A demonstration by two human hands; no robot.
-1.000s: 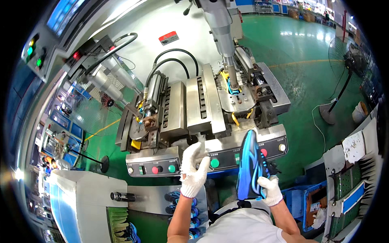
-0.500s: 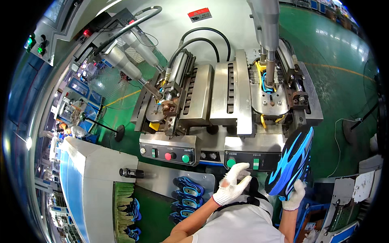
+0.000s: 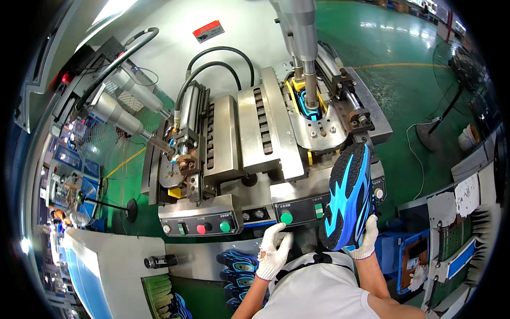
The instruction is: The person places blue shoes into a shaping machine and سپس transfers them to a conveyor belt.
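My right hand (image 3: 365, 240), in a white knit glove, grips a sneaker (image 3: 346, 199) by its lower right side. Its black and blue patterned sole is turned toward me and it stands tilted, in front of the machine's right station. My left hand (image 3: 273, 249), gloved too, holds nothing; its fingers are loosely bent and apart. It hovers just below the green button (image 3: 286, 218) on the right control panel (image 3: 299, 212), without visibly touching it. Under the right press cylinder (image 3: 298, 32), a blue and black piece (image 3: 308, 109) sits among yellow pads; its full shape is hidden.
The left station (image 3: 178, 159) has its own cylinders and a panel with red and green buttons (image 3: 201, 229). Several blue-black shoe pieces (image 3: 237, 260) lie on a metal shelf at lower left, near a bristled conveyor opening (image 3: 158, 297). A stand fan (image 3: 438, 119) and blue crate (image 3: 413, 260) are at right.
The view has turned right, shifting the machine left in the picture. The sneaker, still in my right hand, now shows its sole more fully. My left hand stays by the right panel.
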